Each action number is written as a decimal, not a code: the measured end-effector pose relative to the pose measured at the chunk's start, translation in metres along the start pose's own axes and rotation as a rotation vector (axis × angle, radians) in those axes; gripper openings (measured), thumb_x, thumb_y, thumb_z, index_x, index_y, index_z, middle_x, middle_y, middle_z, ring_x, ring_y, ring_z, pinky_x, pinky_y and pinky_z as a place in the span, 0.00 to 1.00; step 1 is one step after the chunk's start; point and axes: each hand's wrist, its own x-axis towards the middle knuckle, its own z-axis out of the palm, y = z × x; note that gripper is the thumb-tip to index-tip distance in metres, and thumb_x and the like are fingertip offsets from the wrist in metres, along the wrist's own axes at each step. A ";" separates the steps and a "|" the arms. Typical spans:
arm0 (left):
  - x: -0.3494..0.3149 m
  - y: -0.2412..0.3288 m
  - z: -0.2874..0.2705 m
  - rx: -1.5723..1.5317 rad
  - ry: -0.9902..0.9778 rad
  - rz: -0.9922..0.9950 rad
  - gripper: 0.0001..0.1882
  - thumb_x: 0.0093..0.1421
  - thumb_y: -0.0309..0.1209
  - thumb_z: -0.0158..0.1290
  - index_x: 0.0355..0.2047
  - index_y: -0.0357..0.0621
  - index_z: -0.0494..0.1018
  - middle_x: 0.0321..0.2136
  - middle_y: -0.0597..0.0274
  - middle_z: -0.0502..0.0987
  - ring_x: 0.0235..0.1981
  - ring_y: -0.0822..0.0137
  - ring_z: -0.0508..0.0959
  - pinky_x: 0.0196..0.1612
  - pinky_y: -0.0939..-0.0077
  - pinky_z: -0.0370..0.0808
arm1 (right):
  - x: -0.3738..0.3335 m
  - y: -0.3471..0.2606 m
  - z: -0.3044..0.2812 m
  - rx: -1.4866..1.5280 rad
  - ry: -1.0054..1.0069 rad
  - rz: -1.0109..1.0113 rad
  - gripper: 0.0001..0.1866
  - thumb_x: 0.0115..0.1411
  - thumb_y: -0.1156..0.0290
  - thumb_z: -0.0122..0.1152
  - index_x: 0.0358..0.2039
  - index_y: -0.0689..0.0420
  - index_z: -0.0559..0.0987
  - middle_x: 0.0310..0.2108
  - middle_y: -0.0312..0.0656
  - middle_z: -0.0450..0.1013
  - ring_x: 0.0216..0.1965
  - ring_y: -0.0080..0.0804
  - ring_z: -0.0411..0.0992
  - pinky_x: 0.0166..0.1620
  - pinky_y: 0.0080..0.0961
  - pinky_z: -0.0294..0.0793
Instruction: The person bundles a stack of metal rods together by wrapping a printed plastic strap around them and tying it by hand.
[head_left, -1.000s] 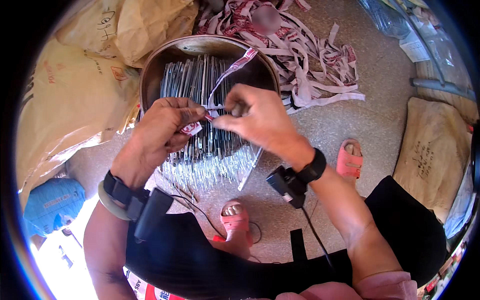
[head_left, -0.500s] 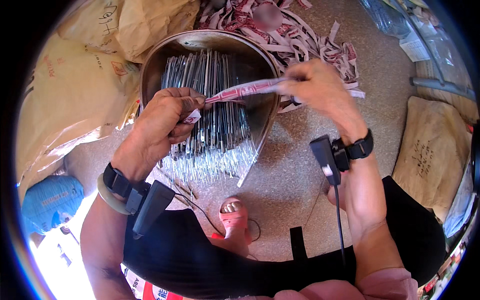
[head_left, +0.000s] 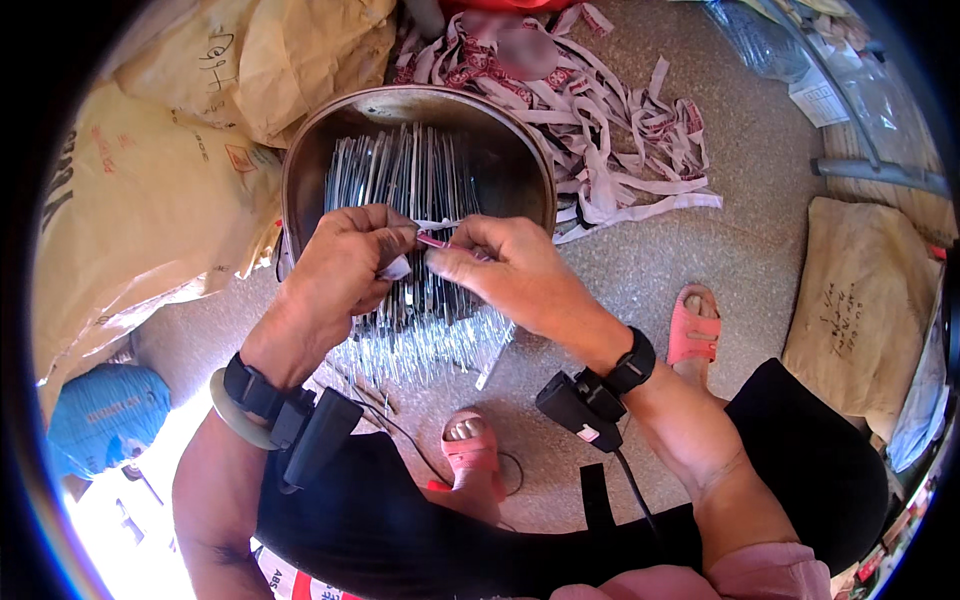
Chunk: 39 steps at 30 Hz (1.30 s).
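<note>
My left hand [head_left: 345, 260] pinches a narrow fabric strip [head_left: 432, 241], white with dark red print, and its pale end hangs below those fingers. Close beside it on the right, my right hand [head_left: 515, 270] grips the same strip between thumb and fingers. Part of the strip forms a small white loop between the hands. Right beneath them lies a thick bunch of long, thin, flat metal pieces [head_left: 385, 175], shiny and packed side by side. They rest in a brown metal basin [head_left: 522, 150] and stick out over its near side. My fingers partly hide the bunch's middle.
A tangled heap of similar fabric strips [head_left: 610, 140] covers the floor behind and right of the basin. Large tan paper sacks [head_left: 150, 190] crowd the left. A blue bag [head_left: 110, 410] sits lower left, and a brown package [head_left: 860, 300] lies at right.
My right hand has come left and down, close to my left hand. The strip, stretched between them before, is now bunched short and looped. My right foot now shows.
</note>
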 end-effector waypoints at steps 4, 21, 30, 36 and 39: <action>-0.002 -0.005 0.007 0.240 0.084 0.223 0.06 0.58 0.24 0.50 0.36 0.41 0.74 0.18 0.76 0.68 0.16 0.83 0.61 0.19 0.86 0.55 | 0.011 0.002 -0.010 -0.061 -0.044 -0.061 0.14 0.57 0.60 0.59 0.27 0.60 0.81 0.17 0.42 0.72 0.21 0.31 0.70 0.27 0.30 0.66; 0.024 0.018 0.034 -0.078 0.090 0.337 0.25 0.52 0.15 0.45 0.54 0.34 0.66 0.17 0.69 0.67 0.17 0.78 0.66 0.21 0.84 0.62 | 0.027 0.051 -0.016 0.225 -0.034 0.168 0.14 0.55 0.63 0.60 0.25 0.63 0.79 0.19 0.31 0.69 0.22 0.18 0.62 0.26 0.18 0.58; 0.014 0.010 -0.007 0.086 -0.026 0.238 0.15 0.54 0.18 0.47 0.42 0.38 0.72 0.17 0.72 0.68 0.14 0.82 0.62 0.17 0.88 0.54 | 0.022 0.028 -0.020 -0.132 -0.022 -0.173 0.15 0.53 0.59 0.61 0.25 0.60 0.80 0.16 0.49 0.69 0.20 0.46 0.69 0.27 0.38 0.65; 0.024 0.002 -0.019 0.093 -0.009 0.154 0.10 0.56 0.19 0.47 0.39 0.40 0.71 0.18 0.71 0.68 0.13 0.82 0.61 0.15 0.87 0.54 | 0.037 0.054 -0.006 0.020 -0.032 -0.086 0.14 0.54 0.63 0.62 0.27 0.64 0.79 0.17 0.43 0.71 0.21 0.29 0.65 0.28 0.28 0.63; 0.017 0.006 -0.017 0.093 0.024 0.180 0.09 0.56 0.19 0.47 0.38 0.39 0.69 0.18 0.69 0.68 0.13 0.80 0.61 0.16 0.86 0.54 | 0.037 0.046 -0.010 -0.121 -0.044 -0.195 0.14 0.54 0.63 0.62 0.26 0.64 0.79 0.16 0.42 0.68 0.20 0.24 0.62 0.27 0.28 0.61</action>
